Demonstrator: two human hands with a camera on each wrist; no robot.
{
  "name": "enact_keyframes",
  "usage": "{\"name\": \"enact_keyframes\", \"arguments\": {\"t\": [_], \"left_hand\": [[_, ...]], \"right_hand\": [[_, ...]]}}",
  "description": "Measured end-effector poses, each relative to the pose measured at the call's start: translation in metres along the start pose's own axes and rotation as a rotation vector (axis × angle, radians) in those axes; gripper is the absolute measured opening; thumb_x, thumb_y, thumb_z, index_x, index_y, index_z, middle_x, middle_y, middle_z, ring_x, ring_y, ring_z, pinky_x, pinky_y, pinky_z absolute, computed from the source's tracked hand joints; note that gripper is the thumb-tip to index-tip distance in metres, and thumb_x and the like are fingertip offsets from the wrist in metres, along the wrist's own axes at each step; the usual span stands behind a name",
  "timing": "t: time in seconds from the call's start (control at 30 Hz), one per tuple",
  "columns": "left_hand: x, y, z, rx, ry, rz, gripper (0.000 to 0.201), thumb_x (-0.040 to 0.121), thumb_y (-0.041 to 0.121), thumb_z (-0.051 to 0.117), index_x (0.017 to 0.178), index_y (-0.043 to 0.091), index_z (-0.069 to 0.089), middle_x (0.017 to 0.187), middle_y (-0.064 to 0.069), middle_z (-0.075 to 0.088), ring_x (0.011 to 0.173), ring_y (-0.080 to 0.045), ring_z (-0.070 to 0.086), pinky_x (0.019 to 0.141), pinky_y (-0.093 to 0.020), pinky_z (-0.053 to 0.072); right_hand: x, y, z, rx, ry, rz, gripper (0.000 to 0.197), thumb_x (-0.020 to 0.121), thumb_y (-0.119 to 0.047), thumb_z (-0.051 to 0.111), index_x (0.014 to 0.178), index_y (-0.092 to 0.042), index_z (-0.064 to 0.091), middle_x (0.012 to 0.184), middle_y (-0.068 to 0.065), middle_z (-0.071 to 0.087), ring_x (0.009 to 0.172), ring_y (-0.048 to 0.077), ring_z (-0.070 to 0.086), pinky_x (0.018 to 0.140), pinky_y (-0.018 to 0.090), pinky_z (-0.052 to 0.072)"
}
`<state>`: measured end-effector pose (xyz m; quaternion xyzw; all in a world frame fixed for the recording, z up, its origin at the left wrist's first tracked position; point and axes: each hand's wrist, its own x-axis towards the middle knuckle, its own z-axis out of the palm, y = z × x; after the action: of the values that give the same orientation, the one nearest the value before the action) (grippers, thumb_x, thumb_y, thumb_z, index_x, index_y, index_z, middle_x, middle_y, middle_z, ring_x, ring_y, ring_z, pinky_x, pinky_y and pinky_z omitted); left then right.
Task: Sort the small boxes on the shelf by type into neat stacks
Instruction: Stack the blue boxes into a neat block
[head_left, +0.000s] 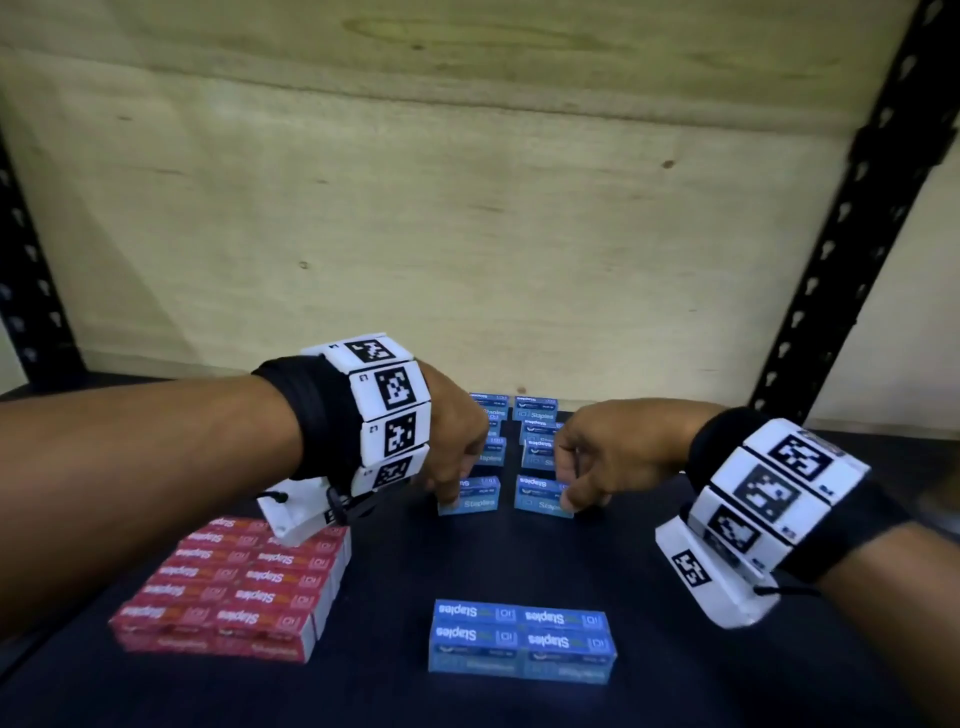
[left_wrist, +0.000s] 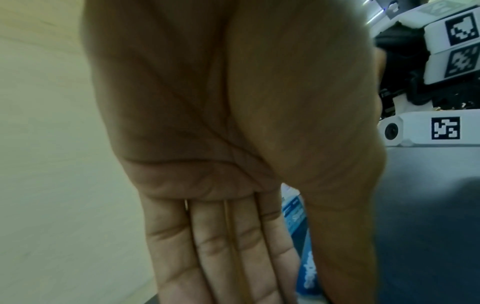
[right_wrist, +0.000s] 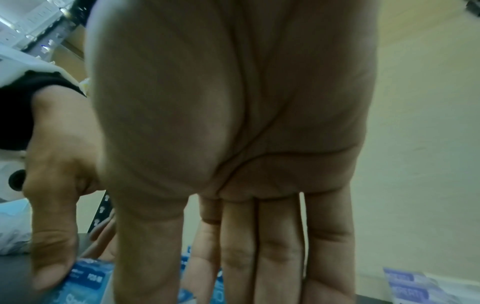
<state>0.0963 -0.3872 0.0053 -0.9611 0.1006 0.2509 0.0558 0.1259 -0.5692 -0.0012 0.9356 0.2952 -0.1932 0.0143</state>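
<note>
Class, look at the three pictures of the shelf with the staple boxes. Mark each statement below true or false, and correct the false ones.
1. The red boxes lie in a neat block at the near left. True.
2. The left hand grips a red box. False: it touches a blue box.
3. The right hand touches another blue box beside that one. True.
4. The near blue stack sits on top of the red block. False: it rests on the dark shelf, apart from it.
5. Both wrists are bare. False: each wears a white marker band.
</note>
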Motion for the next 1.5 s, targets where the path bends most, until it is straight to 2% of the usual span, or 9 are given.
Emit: {"name": "enact_keyframes", "arguments": {"t": [0.17, 0.43, 0.57, 0.73, 0.87, 1.03, 1.27, 1.4, 1.5], "left_hand": [[-0.022, 0.012, 0.009, 0.040, -0.004, 0.014, 0.027, 0.083, 0.039, 0.075, 0.100, 0.019, 0.067, 0.092, 0.003, 0.066, 0.080, -0.013, 0.058, 0.064, -0.022, 0.046], [-0.057, 0.026, 0.022, 0.107, -0.039, 0.058, 0.029, 0.079, 0.046, 0.076, 0.099, 0.027, 0.066, 0.105, 0.004, 0.071, 0.094, -0.014, 0.065, 0.083, -0.031, 0.053], [-0.067, 0.031, 0.026, 0.108, -0.052, 0.083, 0.031, 0.080, 0.041, 0.077, 0.104, 0.023, 0.069, 0.106, 0.003, 0.071, 0.092, -0.012, 0.063, 0.084, -0.033, 0.054], [-0.080, 0.034, 0.030, 0.110, -0.050, 0.100, 0.034, 0.083, 0.030, 0.076, 0.114, 0.021, 0.066, 0.112, -0.001, 0.069, 0.087, -0.010, 0.058, 0.071, -0.023, 0.047], [-0.090, 0.038, 0.030, 0.057, -0.081, 0.115, 0.062, 0.079, 0.024, 0.080, 0.134, 0.023, 0.052, 0.126, 0.003, 0.060, 0.098, -0.010, 0.054, 0.071, -0.017, 0.045], [-0.094, 0.045, 0.043, 0.004, -0.069, 0.104, 0.064, 0.072, 0.044, 0.083, 0.126, 0.027, 0.055, 0.119, 0.004, 0.064, 0.105, -0.015, 0.061, 0.095, -0.035, 0.051], [-0.093, 0.058, 0.051, 0.021, 0.039, 0.082, 0.060, 0.077, 0.046, 0.078, 0.128, 0.027, 0.054, 0.116, 0.005, 0.062, 0.103, -0.015, 0.060, 0.088, -0.033, 0.052], [-0.091, 0.060, 0.052, 0.002, 0.067, 0.082, 0.055, 0.076, 0.046, 0.078, 0.123, 0.026, 0.057, 0.108, 0.005, 0.064, 0.094, -0.014, 0.061, 0.073, -0.027, 0.049], [-0.090, 0.060, 0.053, -0.010, 0.080, 0.082, 0.056, 0.075, 0.047, 0.078, 0.122, 0.027, 0.057, 0.109, 0.006, 0.064, 0.095, -0.013, 0.061, 0.076, -0.027, 0.050]], "right_hand": [[-0.021, -0.007, 0.008, 0.000, -0.018, -0.028, 0.023, 0.081, -0.040, 0.076, 0.094, -0.023, 0.067, 0.093, -0.002, 0.076, 0.084, 0.013, 0.068, 0.083, 0.028, 0.051], [-0.058, -0.015, 0.022, 0.023, -0.004, -0.029, 0.020, 0.080, -0.041, 0.077, 0.092, -0.028, 0.067, 0.080, -0.015, 0.066, 0.074, 0.001, 0.058, 0.072, 0.021, 0.046], [-0.073, -0.016, 0.026, 0.025, -0.020, -0.016, 0.021, 0.080, -0.041, 0.077, 0.093, -0.029, 0.067, 0.087, -0.013, 0.070, 0.082, 0.005, 0.062, 0.083, 0.026, 0.050], [-0.088, -0.018, 0.029, 0.037, -0.034, -0.023, 0.022, 0.081, -0.038, 0.077, 0.098, -0.028, 0.069, 0.095, -0.012, 0.073, 0.092, 0.006, 0.065, 0.090, 0.027, 0.051], [-0.096, -0.020, 0.029, 0.037, -0.066, -0.027, 0.037, 0.080, -0.034, 0.078, 0.114, -0.034, 0.064, 0.095, -0.018, 0.065, 0.094, 0.006, 0.061, 0.087, 0.021, 0.048], [-0.100, -0.030, 0.032, 0.031, -0.120, -0.007, 0.061, 0.069, -0.051, 0.083, 0.122, -0.040, 0.055, 0.104, -0.020, 0.059, 0.100, 0.007, 0.057, 0.099, 0.031, 0.046], [-0.090, -0.044, 0.042, -0.029, -0.061, -0.053, 0.051, 0.070, -0.050, 0.081, 0.114, -0.035, 0.058, 0.104, -0.015, 0.062, 0.095, 0.012, 0.061, 0.089, 0.034, 0.051], [-0.088, -0.050, 0.042, -0.050, -0.057, -0.066, 0.049, 0.072, -0.047, 0.081, 0.114, -0.034, 0.058, 0.105, -0.012, 0.063, 0.094, 0.013, 0.061, 0.088, 0.035, 0.052], [-0.086, -0.052, 0.043, -0.056, -0.068, -0.062, 0.049, 0.073, -0.047, 0.080, 0.115, -0.034, 0.057, 0.106, -0.012, 0.063, 0.095, 0.013, 0.061, 0.089, 0.037, 0.052]]}}
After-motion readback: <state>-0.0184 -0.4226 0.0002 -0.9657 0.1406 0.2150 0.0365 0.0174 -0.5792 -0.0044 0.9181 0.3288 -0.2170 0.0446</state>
